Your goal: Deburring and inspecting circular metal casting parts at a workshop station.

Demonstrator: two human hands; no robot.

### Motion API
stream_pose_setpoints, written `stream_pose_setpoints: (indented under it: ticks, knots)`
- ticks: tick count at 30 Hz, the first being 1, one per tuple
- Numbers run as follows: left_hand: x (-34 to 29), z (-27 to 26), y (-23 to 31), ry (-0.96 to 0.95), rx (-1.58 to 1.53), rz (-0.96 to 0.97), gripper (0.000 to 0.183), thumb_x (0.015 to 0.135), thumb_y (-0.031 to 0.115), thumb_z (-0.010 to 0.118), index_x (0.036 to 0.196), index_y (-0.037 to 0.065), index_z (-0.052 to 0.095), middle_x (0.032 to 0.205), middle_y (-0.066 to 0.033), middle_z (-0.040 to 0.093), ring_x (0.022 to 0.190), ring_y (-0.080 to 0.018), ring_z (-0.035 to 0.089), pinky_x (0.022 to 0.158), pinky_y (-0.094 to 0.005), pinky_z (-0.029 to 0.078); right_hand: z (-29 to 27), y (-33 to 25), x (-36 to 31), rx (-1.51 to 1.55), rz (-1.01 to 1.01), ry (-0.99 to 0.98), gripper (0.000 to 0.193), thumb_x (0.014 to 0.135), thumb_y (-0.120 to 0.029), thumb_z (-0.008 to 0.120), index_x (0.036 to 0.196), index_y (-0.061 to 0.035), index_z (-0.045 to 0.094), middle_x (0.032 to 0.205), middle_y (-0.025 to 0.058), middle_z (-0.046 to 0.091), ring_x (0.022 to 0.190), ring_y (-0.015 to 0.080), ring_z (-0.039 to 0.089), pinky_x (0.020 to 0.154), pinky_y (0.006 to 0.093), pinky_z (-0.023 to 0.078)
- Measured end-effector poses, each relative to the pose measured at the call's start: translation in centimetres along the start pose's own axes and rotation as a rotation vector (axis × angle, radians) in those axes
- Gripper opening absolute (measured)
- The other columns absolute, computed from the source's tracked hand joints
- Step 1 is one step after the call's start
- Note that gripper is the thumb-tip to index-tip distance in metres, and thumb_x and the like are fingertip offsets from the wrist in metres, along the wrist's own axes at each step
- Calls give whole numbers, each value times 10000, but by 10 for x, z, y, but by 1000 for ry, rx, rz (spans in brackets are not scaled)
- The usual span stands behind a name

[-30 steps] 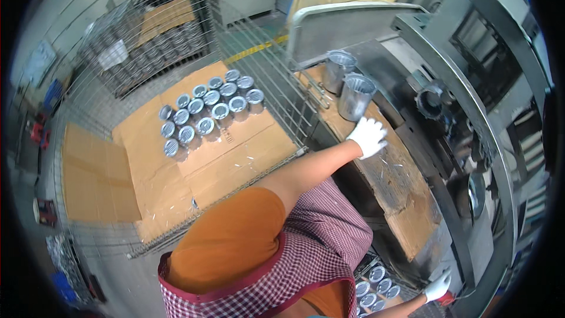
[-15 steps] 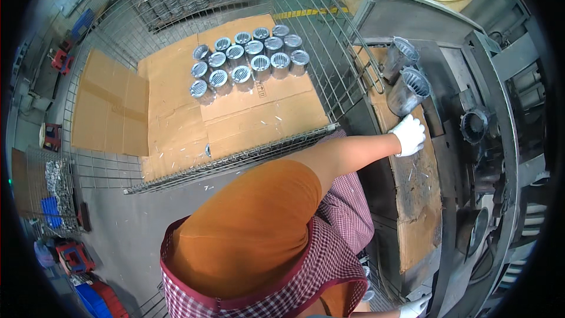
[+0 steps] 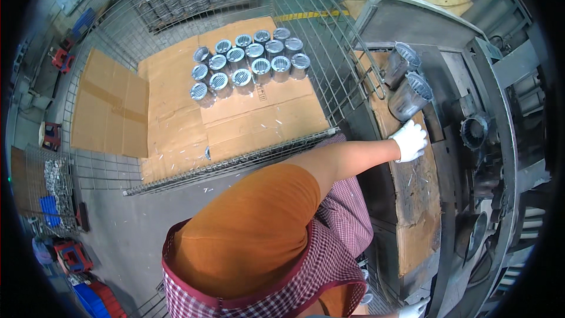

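My left hand (image 3: 410, 141), in a white glove, rests on the cardboard-covered ledge (image 3: 416, 247) at the right. Its fingers are bent but apart, and I see nothing held in them. Just beyond it a metal cylinder with a slotted end (image 3: 410, 97) leans over; a second metal cylinder (image 3: 401, 62) stands behind that one. At the lower edge my right hand (image 3: 415, 308), also gloved in white, is partly cut off by the picture. Its visible fingers stretch out beside the machine's metal front, with nothing seen in them.
Left of the ledge stands a wire cage (image 3: 235, 162) lined with cardboard (image 3: 170, 123), holding rows of slotted metal cylinders (image 3: 242, 78). A dark ring-shaped fixture (image 3: 474, 131) sits inside the machine. A round metal part (image 3: 472, 232) lies nearer me. Another loaded crate (image 3: 194, 0) is at the back.
My left hand has shifted slightly nearer me along the ledge, and a small gap shows between it and the nearer cylinder. My right hand has dropped slightly toward the lower edge.
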State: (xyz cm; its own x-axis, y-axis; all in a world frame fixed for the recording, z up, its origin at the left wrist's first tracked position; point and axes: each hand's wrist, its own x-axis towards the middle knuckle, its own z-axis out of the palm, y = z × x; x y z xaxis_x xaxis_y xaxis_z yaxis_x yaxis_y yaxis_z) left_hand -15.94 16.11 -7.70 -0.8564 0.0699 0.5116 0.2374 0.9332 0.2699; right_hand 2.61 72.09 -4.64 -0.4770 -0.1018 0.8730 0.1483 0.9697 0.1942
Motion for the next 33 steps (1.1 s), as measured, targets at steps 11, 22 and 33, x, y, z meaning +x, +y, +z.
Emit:
stream_pose_setpoints:
  ticks: [11, 22, 33]
  knots:
    - [0, -2, 0, 113, -28, 18, 288, 891, 367, 530, 937, 126, 681, 946, -70, 601, 945, -257, 539, 810, -426, 378, 16, 29, -10, -84, 209, -236, 316, 927, -367, 623, 904, -75, 742, 792, 69, 713, 665, 232, 647, 575, 336, 502]
    - [2, -8, -2, -196, -11, -12, 295, 907, 366, 506, 983, 122, 652, 966, -87, 584, 931, -263, 534, 789, -426, 375, -6, -9, -1, 14, 255, -173, 337, 925, -375, 619, 916, -64, 747, 813, 68, 722, 684, 237, 658, 596, 338, 509]
    - [1, -9, 0, -34, -23, 25, 298, 912, 373, 500, 959, 125, 658, 944, -87, 585, 913, -263, 536, 787, -425, 372, 22, 40, -14, 113, 599, -549, 441, 997, -411, 426, 1263, -120, 624, 1178, 107, 667, 1017, 275, 649, 859, 324, 491]
